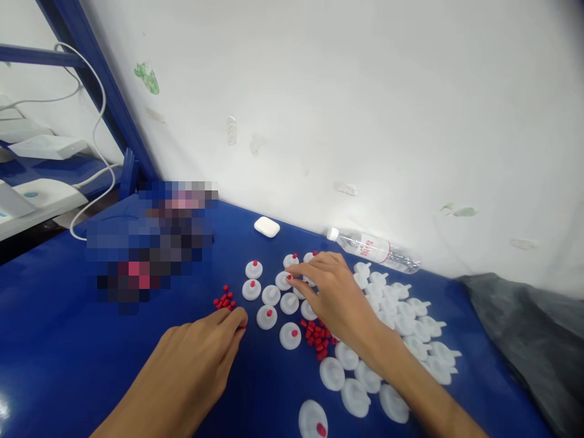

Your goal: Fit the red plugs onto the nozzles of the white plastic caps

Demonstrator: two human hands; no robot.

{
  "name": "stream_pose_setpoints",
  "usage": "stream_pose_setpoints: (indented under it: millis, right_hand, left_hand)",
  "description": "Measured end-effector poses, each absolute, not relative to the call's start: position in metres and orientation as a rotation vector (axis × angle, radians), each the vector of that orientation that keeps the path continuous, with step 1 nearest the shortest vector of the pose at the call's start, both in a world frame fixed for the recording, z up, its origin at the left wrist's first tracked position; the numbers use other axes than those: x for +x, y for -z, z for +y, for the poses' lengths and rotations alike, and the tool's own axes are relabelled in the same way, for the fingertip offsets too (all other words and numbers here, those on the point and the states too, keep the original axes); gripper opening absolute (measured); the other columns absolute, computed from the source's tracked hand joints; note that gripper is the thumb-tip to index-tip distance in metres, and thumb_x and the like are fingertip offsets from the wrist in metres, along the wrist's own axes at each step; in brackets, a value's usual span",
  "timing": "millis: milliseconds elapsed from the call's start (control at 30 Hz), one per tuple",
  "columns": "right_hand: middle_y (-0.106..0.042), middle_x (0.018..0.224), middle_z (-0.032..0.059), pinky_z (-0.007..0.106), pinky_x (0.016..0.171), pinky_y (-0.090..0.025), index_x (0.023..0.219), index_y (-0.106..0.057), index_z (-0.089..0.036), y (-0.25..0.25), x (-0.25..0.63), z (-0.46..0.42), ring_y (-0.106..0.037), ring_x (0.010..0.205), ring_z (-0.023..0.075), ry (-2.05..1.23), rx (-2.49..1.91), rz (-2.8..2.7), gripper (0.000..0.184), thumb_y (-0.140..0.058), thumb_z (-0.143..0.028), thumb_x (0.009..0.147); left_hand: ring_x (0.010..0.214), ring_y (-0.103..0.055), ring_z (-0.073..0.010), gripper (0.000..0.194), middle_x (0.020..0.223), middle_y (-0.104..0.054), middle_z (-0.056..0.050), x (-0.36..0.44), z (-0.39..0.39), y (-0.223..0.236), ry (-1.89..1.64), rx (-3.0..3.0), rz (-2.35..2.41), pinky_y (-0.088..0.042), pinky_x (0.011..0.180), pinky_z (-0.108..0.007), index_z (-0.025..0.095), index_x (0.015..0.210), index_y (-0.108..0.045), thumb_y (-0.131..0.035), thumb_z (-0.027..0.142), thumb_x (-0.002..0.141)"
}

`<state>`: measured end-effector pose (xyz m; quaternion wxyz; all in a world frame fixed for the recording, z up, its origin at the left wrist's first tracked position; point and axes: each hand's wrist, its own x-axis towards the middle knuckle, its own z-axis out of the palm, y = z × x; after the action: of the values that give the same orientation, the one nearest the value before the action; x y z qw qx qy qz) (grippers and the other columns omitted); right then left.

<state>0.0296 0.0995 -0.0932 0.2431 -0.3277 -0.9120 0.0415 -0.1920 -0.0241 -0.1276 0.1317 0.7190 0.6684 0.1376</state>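
My right hand (333, 292) reaches over the middle of the blue table, thumb and forefinger pinched at a small red cap (289, 277) on the spout of a white round plastic piece (281, 281). My left hand (201, 344) is closed, its fingertips pressed together beside a small pile of red caps (224, 299); whatever they hold is hidden. Around the hands lie several white discs, some with a red cap on the spout, such as this capped disc (267, 317), others bare, like this uncapped disc (271, 295). A larger heap of red caps (318, 338) lies under my right wrist.
Many uncapped white pieces (406, 316) spread to the right. A clear plastic bottle (374, 248) lies along the wall, with a white case (267, 227) to its left. A dark plastic sheet (529, 340) covers the right edge. A blurred patch (159, 243) hides items at left.
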Motion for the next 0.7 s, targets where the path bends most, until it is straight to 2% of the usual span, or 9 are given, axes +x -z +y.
stream_pose_setpoints:
  millis: [67, 133, 233, 300, 400, 533, 600, 700]
  right_hand:
    - [-0.080, 0.093, 0.0035, 0.051, 0.092, -0.056, 0.121, -0.074, -0.024, 0.089, 0.034, 0.100, -0.070, 0.092, 0.0277, -0.129, -0.877, -2.491, 0.022, -0.070, -0.020, 0.100]
    - [-0.079, 0.094, 0.0032, 0.050, 0.091, -0.055, 0.121, -0.073, -0.022, 0.083, 0.037, 0.098, -0.069, 0.091, 0.0264, -0.177, -0.849, -2.513, 0.020, -0.069, -0.024, 0.102]
    - [-0.078, 0.092, 0.0017, 0.048, 0.087, -0.056, 0.107, -0.076, -0.023, 0.079, 0.040, 0.096, -0.067, 0.090, 0.0258, -0.195, -0.844, -2.617, 0.016, -0.080, -0.033, 0.095]
    - [-0.076, 0.090, 0.0009, 0.046, 0.083, -0.056, 0.097, -0.077, -0.024, 0.080, 0.040, 0.095, -0.068, 0.090, 0.0261, -0.149, -0.854, -2.690, 0.012, -0.086, -0.028, 0.089]
    - [-0.077, 0.097, 0.0009, 0.046, 0.086, -0.058, 0.094, -0.073, -0.025, 0.080, 0.040, 0.093, -0.070, 0.095, 0.0253, -0.168, -0.827, -2.711, 0.010, -0.078, -0.016, 0.094]
    - [-0.076, 0.122, 0.0028, 0.042, 0.098, -0.060, 0.111, -0.061, -0.026, 0.063, 0.041, 0.083, -0.072, 0.117, 0.0225, -0.450, -0.841, -2.578, 0.011, -0.058, -0.017, 0.105]
    - [-0.076, 0.122, 0.0011, 0.038, 0.096, -0.063, 0.113, -0.059, -0.027, 0.054, 0.039, 0.075, -0.074, 0.115, 0.0204, -0.534, -0.842, -2.547, 0.010, -0.057, -0.020, 0.107]
    - [-0.077, 0.114, 0.0003, 0.037, 0.096, -0.064, 0.114, -0.063, -0.026, 0.050, 0.032, 0.066, -0.076, 0.106, 0.0194, -0.494, -0.704, -2.566, 0.013, -0.063, -0.018, 0.104]
  left_hand:
    - [0.074, -0.079, -0.0301, 0.039, 0.087, -0.079, -0.001, -0.191, -0.026, 0.123, -0.401, 2.120, 1.973, -0.053, 0.056, -0.040, 0.030, 0.097, -0.065, -0.026, 0.028, 0.104]
    - [0.066, -0.076, -0.0263, 0.033, 0.084, -0.075, 0.001, -0.190, -0.026, 0.117, -0.521, 2.129, 1.998, -0.052, 0.053, -0.039, 0.031, 0.096, -0.061, -0.029, 0.032, 0.104]
    - [0.051, -0.064, -0.0169, 0.018, 0.074, -0.066, 0.008, -0.189, -0.026, 0.108, -0.756, 2.081, 1.961, -0.049, 0.048, -0.032, 0.032, 0.093, -0.057, -0.041, 0.034, 0.101]
    - [0.046, -0.060, -0.0128, 0.011, 0.069, -0.063, 0.010, -0.188, -0.025, 0.103, -0.923, 2.037, 1.906, -0.049, 0.046, -0.026, 0.033, 0.093, -0.057, -0.048, 0.032, 0.099]
    - [0.049, -0.062, -0.0101, 0.011, 0.074, -0.069, 0.011, -0.186, -0.024, 0.098, -1.141, 1.981, 1.800, -0.049, 0.043, -0.019, 0.036, 0.098, -0.062, -0.053, 0.030, 0.096]
    - [0.055, -0.067, -0.0099, 0.012, 0.086, -0.078, 0.010, -0.185, -0.025, 0.093, -1.243, 1.868, 1.748, -0.051, 0.043, -0.015, 0.039, 0.107, -0.069, -0.062, 0.038, 0.097]
    - [0.053, -0.068, -0.0097, 0.012, 0.083, -0.080, 0.011, -0.185, -0.026, 0.090, -1.247, 1.843, 1.777, -0.052, 0.043, -0.015, 0.040, 0.105, -0.072, -0.065, 0.040, 0.096]
    - [0.046, -0.068, -0.0097, 0.014, 0.071, -0.080, 0.013, -0.185, -0.027, 0.086, -1.303, 1.832, 1.787, -0.055, 0.045, -0.014, 0.042, 0.103, -0.075, -0.067, 0.039, 0.093]
